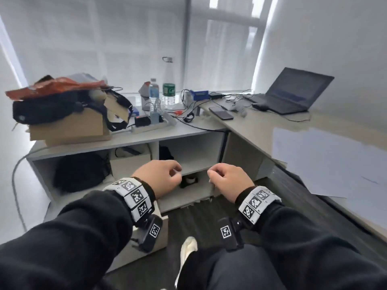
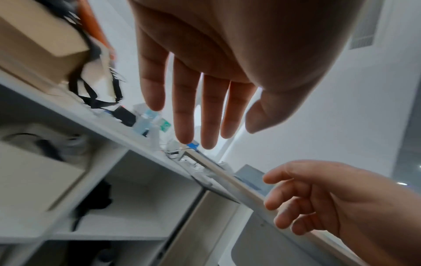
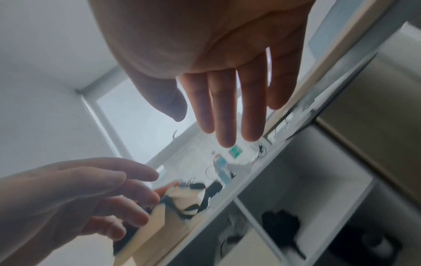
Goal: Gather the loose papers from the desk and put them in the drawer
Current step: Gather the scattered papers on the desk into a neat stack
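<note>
Both hands, left hand [image 1: 162,176] and right hand [image 1: 228,181], hang loose and hold nothing before the shelf [image 1: 188,166]; papers [image 1: 326,158] lie on the surface [image 1: 257,124] to the right; best to square them into one stack before lifting

Sleeves [image 1: 83,222]: black, long.
Wristbands [image 1: 134,194]: white, black square-code tags.
Wrist cameras [image 1: 150,233]: black, tagged.
Shoe [image 1: 188,248]: white.

Two hands [image 1: 161,176], three bottles [image 1: 168,92], one laptop [image 1: 293,92], one phone [image 1: 221,113], perhaps several papers [image 1: 326,158].
</note>
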